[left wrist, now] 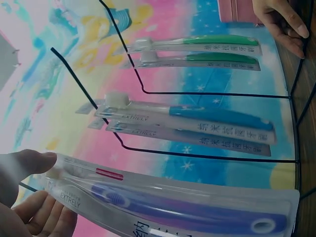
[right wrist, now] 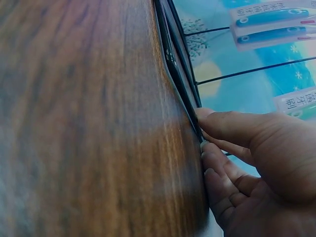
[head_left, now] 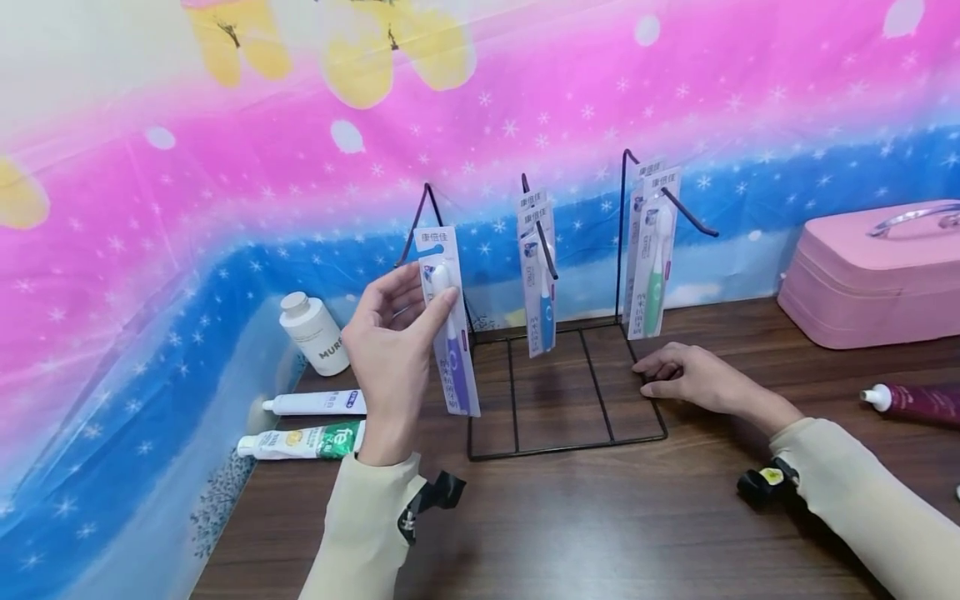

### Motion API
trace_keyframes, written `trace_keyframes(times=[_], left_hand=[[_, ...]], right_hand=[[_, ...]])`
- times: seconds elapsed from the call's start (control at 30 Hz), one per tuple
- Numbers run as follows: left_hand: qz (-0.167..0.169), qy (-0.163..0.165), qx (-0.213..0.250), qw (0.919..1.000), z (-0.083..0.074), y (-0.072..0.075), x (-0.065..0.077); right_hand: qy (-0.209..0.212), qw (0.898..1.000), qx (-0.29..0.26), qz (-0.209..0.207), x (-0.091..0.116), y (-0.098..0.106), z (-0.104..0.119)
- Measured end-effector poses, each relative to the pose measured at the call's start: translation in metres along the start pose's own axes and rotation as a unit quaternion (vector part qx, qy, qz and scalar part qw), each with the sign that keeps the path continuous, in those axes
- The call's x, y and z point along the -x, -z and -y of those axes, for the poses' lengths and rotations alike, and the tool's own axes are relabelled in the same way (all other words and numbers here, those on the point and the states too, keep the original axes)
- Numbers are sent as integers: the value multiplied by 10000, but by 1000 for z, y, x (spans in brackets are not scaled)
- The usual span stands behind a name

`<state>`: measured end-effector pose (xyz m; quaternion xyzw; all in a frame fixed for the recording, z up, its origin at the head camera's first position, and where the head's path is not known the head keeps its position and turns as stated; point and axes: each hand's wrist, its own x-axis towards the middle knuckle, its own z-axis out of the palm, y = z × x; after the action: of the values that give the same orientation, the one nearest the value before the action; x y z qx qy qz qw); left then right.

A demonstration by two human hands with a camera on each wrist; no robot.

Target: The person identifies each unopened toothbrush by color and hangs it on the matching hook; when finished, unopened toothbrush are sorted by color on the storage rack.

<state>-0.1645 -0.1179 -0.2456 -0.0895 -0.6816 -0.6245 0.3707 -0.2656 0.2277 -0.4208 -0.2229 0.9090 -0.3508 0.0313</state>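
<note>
My left hand pinches a packaged purple toothbrush near its upper end, thumb in front and fingers behind. The pack is upright beside the left hook of a black wire rack; whether its hole is on that hook cannot be told. On the rack's right base wire, the thumb and fingers of my right hand grip the metal, as the right wrist view shows. Blue toothbrush packs hang from the middle hook. Green toothbrush packs hang from the right one.
Left of the rack are a white bottle, a white toothpaste tube and a green-and-white tube. A pink case and a dark red tube lie to the right. A patterned cloth hangs behind the wooden table.
</note>
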Motion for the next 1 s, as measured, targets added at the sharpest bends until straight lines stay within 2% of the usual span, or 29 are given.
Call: trace_keyframes(times=[0.27,0.47,1.0], left_hand=[[-151,-94,134,9998,-4,1,-2],[-245,-191,61,9995,-8,3,-3],[-402,-215,-46,9989,0,7,-6]], right_hand=[[-13,10000,34,22,1,2,0],[-14,10000,67,6,-2,3,0],[-38,10000,45,53,0,1,-1]])
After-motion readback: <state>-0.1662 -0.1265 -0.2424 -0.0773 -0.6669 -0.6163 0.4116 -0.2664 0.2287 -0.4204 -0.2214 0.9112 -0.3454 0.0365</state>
